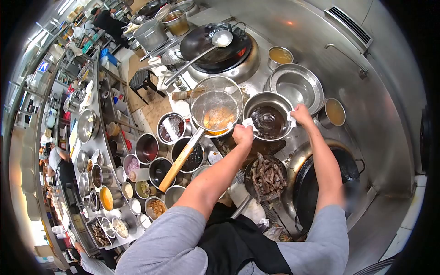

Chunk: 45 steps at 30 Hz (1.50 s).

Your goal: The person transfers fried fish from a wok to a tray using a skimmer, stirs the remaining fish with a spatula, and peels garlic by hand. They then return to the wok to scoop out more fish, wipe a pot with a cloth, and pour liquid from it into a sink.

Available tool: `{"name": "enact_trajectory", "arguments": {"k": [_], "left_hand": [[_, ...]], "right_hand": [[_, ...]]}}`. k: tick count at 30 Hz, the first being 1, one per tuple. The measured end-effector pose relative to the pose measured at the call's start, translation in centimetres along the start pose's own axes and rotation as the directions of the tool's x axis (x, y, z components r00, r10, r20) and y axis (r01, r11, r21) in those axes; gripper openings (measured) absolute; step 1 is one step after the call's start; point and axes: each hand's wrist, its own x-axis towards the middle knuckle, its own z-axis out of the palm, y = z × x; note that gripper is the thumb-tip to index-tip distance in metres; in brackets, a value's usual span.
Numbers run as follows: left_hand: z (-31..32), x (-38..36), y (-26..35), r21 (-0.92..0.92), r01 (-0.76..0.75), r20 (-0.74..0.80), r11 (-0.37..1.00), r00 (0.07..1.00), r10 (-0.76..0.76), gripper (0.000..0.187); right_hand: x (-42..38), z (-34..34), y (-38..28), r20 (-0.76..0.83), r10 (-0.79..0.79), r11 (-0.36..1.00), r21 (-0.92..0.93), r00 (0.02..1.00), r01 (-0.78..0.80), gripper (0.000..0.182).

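Observation:
A steel pot (271, 97) of dark liquid is held between my two hands, level with its mouth facing up. My left hand (243, 134) is closed on its left side over a folded white cloth (250, 123). At the opposite side, my right hand (301, 114) grips the rim through another white cloth (292, 120). A round mesh strainer (214, 98) with a wooden handle lies just left of the pot, over a container of orange liquid. Nearer my body, a ladle-like pan holds dark brown strips of food (267, 176).
A black wok (325, 183) sits on the right burner; another wok (206, 48) with a long ladle (222, 39) stands at the back. A metal basin (316, 87) and pots of yellowish liquid (280, 56) line the back wall. Several sauce containers (146, 149) crowd the left. People work farther off.

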Motion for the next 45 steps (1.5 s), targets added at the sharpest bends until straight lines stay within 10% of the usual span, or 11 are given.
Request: {"name": "enact_trajectory", "arguments": {"k": [11, 26, 38, 45], "left_hand": [[-4.7, -5.9, 1.7, -0.082, -0.148, 0.223, 0.986, 0.961, 0.163, 0.034], [-29.4, -15.0, -2.5, -0.430, -0.314, -0.146, 0.847, 0.949, 0.278, 0.023], [-58.9, -27.5, -24.2, -0.383, -0.480, -0.731, 0.789, 0.680, 0.059, 0.024], [-72.2, -38.0, -40.6, -0.408, -0.206, -0.838, 0.890, 0.472, -0.274, 0.024]], "right_hand": [[-9.5, -7.1, -3.1, -0.146, -0.086, 0.994, -0.073, 0.986, 0.076, 0.017], [-22.8, -5.9, -20.7, 0.019, -0.419, 0.904, 0.100, 0.908, 0.415, 0.010], [-44.4, 16.0, -43.5, 0.412, -0.764, 0.632, 0.327, 0.496, 0.703, 0.010], [-65.6, 34.5, -50.0, 0.668, -0.727, 0.593, 0.492, 0.160, 0.638, 0.007]]}}
